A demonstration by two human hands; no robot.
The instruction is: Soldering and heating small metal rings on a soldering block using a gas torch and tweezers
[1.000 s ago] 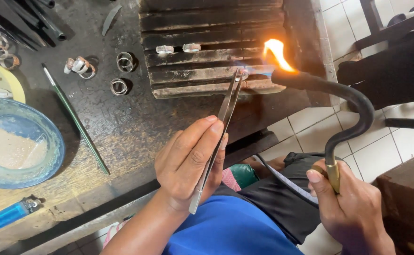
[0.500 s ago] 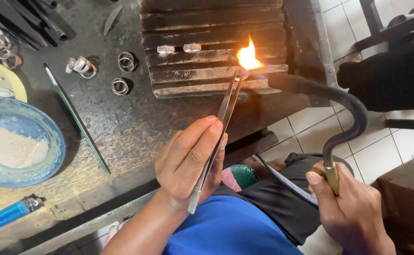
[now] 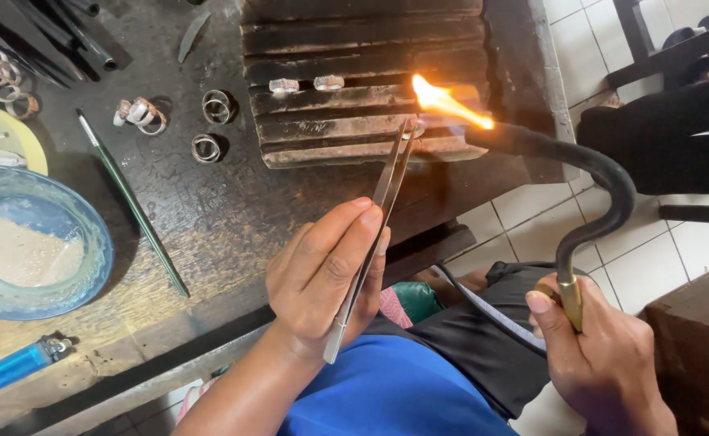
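My left hand (image 3: 326,274) grips long steel tweezers (image 3: 370,234) whose tips reach a small metal piece (image 3: 413,129) on the charred, ridged block (image 3: 354,48). My right hand (image 3: 601,355) holds the brass handle of a curved black torch (image 3: 589,173). Its orange flame (image 3: 447,103) plays on the spot at the tweezer tips. Two small silver rings (image 3: 306,84) lie farther left on the block.
On the dark bench lie several rings (image 3: 207,148), a thin green-handled brush (image 3: 132,202), a blue glass bowl of pale powder (image 3: 27,242), a blue lighter (image 3: 15,365) and black rods (image 3: 55,40). White tiled floor and dark furniture (image 3: 669,121) are to the right.
The flame has swung from pointing up right of the tweezer tips to lying leftward over them. The torch nozzle has shifted a little. My left hand and the tweezers hold still.
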